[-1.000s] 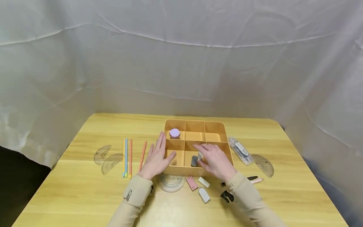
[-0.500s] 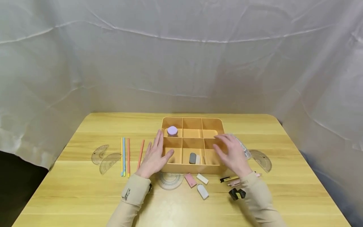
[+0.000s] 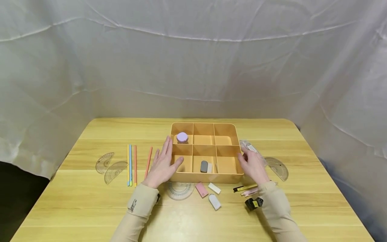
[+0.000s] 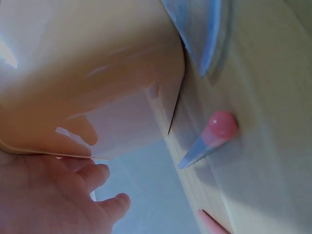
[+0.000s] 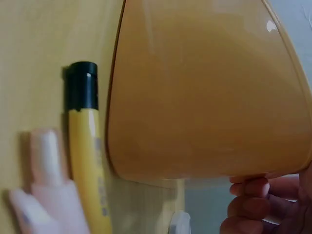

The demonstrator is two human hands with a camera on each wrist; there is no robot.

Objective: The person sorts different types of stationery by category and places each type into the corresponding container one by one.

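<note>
A yellow-orange organizer box (image 3: pixel 208 177) with several compartments stands between the hands. My left hand (image 3: pixel 160 168) rests along its left wall, fingers stretched forward outside and thumb over the rim; the left wrist view shows fingertips beyond the wall. My right hand (image 3: pixel 253 164) grips the right wall, with the thumb at the rim and the other fingers outside. Curled fingers (image 5: pixel 249 204) show beside the rim in the right wrist view. A dark grey eraser (image 3: pixel 204 166) and a white eraser (image 3: pixel 210 167) lie in the front middle compartment. The back left one holds a purple-lidded round item (image 3: pixel 182 137).
A pink eraser (image 3: pixel 201 190), two white ones and a clear protractor (image 3: pixel 180 191) lie before the box. Colored pens (image 3: pixel 135 164) and two protractors are left. Right are a yellow pen (image 3: pixel 246 188), a pink pen (image 3: pixel 249 192), a clear case (image 3: pixel 248 145) and another protractor (image 3: pixel 277 168).
My right hand has left the front middle compartment, letting go of the white eraser beside the grey one, and moved right to the box's right wall. My left hand has stayed at the left wall.
</note>
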